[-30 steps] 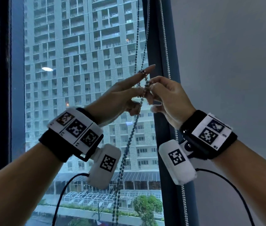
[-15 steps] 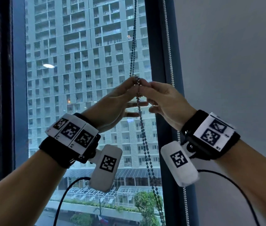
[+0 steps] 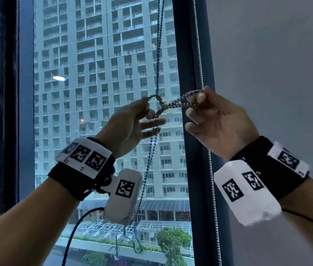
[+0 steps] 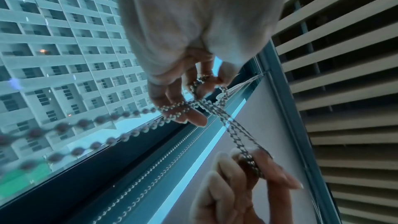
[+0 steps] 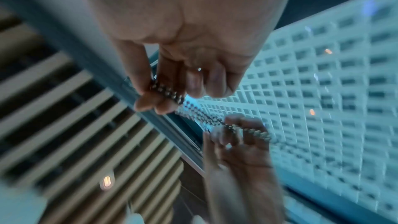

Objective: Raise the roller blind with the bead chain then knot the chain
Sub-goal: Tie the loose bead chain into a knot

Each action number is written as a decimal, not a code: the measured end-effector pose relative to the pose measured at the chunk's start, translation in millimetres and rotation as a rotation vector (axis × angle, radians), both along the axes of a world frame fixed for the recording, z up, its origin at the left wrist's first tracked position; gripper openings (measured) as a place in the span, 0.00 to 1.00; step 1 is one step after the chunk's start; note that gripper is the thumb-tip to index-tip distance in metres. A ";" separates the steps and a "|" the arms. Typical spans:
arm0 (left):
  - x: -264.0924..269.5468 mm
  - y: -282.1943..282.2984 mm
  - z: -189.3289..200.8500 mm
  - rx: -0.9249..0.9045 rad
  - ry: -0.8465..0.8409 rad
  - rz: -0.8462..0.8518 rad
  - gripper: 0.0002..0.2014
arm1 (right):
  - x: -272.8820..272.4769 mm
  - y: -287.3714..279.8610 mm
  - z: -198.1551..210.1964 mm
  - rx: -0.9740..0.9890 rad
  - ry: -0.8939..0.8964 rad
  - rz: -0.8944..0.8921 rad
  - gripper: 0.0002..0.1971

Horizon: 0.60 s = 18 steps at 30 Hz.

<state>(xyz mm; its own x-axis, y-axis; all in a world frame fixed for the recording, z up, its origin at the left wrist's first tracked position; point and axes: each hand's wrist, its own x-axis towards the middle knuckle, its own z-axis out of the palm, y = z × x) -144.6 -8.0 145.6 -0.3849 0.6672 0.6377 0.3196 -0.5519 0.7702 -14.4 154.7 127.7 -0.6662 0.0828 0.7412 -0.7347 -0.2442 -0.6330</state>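
A metal bead chain (image 3: 159, 54) hangs doubled in front of the window. My left hand (image 3: 132, 120) pinches a small loop of it (image 3: 154, 97) between thumb and forefinger, its other fingers stretched out. A short doubled stretch of chain (image 3: 172, 105) runs sideways to my right hand (image 3: 215, 120), which pinches its far end by the window frame. In the left wrist view the chain (image 4: 217, 108) crosses over my left fingers (image 4: 193, 117) and ends wrapped in my right fingers (image 4: 252, 161). Blurred in the right wrist view, the chain (image 5: 168, 94) sits pinched in my right fingertips. The blind itself is out of view.
A second, paler bead chain (image 3: 212, 179) hangs along the dark window frame (image 3: 194, 169). A plain grey wall (image 3: 276, 64) is to the right. Through the glass stands a tall building (image 3: 98, 64). A slatted ceiling (image 4: 344, 74) shows in the left wrist view.
My hands were pinching the chain together at one spot. They have drawn apart, the right hand moving right toward the frame, pulling a doubled stretch of chain sideways out of a loop.
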 end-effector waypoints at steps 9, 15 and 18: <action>16.0 8.1 1.9 0.032 -0.004 0.166 0.09 | -8.2 -10.2 -21.8 0.332 -0.027 -0.261 0.18; 11.7 8.2 -11.3 -0.028 0.038 0.260 0.11 | -9.7 -5.5 -32.2 0.341 -0.053 -0.346 0.20; 14.9 10.0 -20.6 -0.067 0.067 0.239 0.11 | -10.3 -4.0 -29.7 0.329 -0.048 -0.414 0.18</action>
<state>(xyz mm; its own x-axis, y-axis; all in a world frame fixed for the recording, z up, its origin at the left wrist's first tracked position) -129.7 1.9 125.0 -0.4952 0.6040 0.6245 0.4863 -0.4030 0.7753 -24.7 150.7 98.1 -0.6608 0.1146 0.7418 -0.6957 0.2773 -0.6626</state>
